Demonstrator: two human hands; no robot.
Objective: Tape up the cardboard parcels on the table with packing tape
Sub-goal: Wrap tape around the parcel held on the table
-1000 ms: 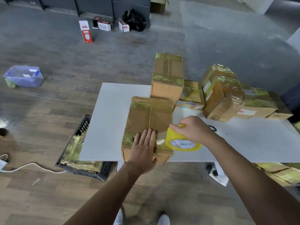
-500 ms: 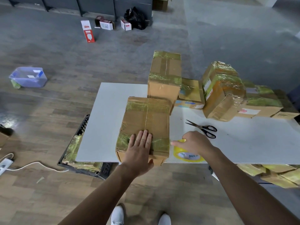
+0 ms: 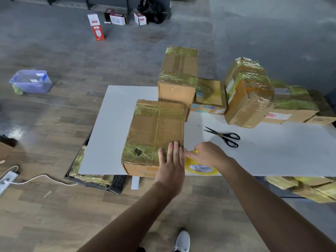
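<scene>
A flat cardboard parcel (image 3: 154, 131) with yellowish tape bands lies at the near edge of the white table (image 3: 272, 153). My left hand (image 3: 171, 160) presses flat, fingers straight, on the parcel's near right corner. Just right of it, my right hand (image 3: 207, 155) grips a yellow roll of packing tape (image 3: 200, 169) resting on the table beside the parcel. Black scissors (image 3: 224, 136) lie on the table beyond my right hand.
Several taped parcels stand at the table's far side: a tall one (image 3: 178, 79), a small one (image 3: 209, 96), a tilted one (image 3: 247, 91). A black crate (image 3: 116, 184) of parcels sits under the table's left. More parcels (image 3: 309, 188) lie low right. A power strip (image 3: 7, 179) is on the floor.
My right hand carried the tape roll from the parcel's top down to the table at its right side. My left hand slid right to the corner. The scissors came into view.
</scene>
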